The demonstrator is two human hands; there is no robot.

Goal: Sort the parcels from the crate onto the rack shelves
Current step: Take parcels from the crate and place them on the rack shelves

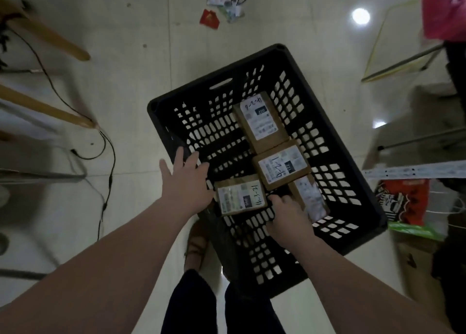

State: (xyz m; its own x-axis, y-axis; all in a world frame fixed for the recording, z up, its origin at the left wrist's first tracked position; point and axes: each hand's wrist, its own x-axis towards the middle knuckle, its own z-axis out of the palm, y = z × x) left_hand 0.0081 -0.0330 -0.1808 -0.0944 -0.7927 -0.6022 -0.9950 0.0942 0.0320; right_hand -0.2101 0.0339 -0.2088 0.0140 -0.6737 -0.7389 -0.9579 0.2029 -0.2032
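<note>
Black plastic crate (161,122) on floor, four labelled parcels inside: left hand (186,180) spread open beside parcel 4-3-21 (239,197), right hand (290,217) curled against blurred parcel (311,200), hold indiscernible; risk: shallow one-edge grip lets it slip.

Black plastic crate (252,64), lattice walls and floor, standing on pale floor, turned corner-on. Four brown cardboard parcels inside, white labels up. Far parcel (259,119) flat, handwritten code on label. Middle parcel (282,167) touching its near end. Near-left parcel (239,197) flat, just beside middle parcel. Near-right parcel (311,200) blurred, tilted, right hand (287,215) on its near edge, fingers curled
</note>
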